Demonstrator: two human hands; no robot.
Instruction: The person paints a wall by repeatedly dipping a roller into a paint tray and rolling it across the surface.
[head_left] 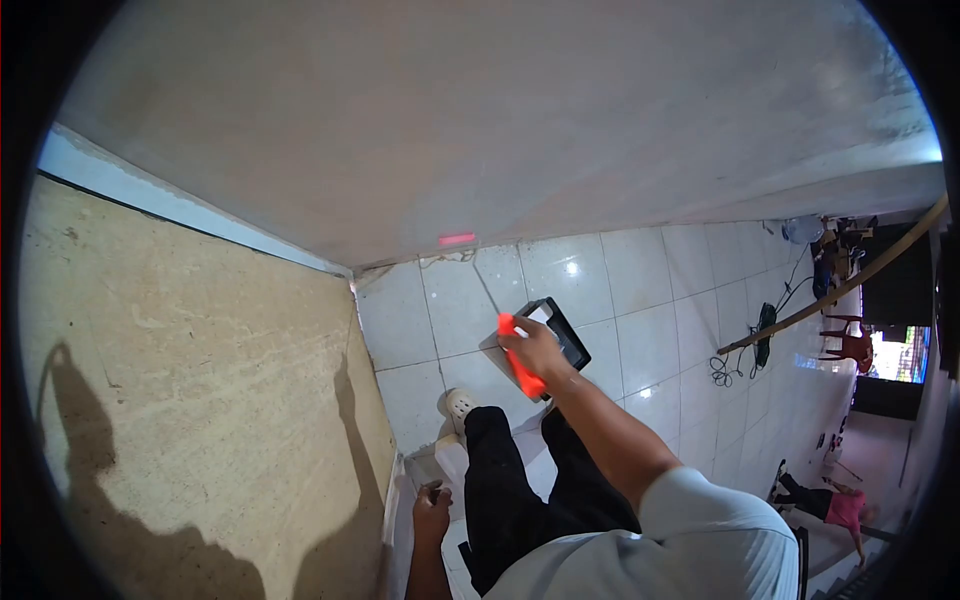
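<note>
The right hand (535, 345) grips an orange roller handle (522, 368), fingers wrapped, over the black paint tray (568, 338) on the far floor tiles (640, 290). This looks like loading paint; next, lift cleanly. The left hand (432, 508), near, looks loosely curled, its grip unclear.

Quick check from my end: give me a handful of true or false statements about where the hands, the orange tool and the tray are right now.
1. The right hand grips an orange-handled tool. True.
2. The tool is held over a dark tray on the tiled floor. True.
3. The left hand rests on the tray. False: it hangs low by the person's leg, near the wall, apart from the tray.
4. The tray sits on a table. False: it lies on the white floor tiles.
5. Another person is down on the floor at the far right. True.
</note>
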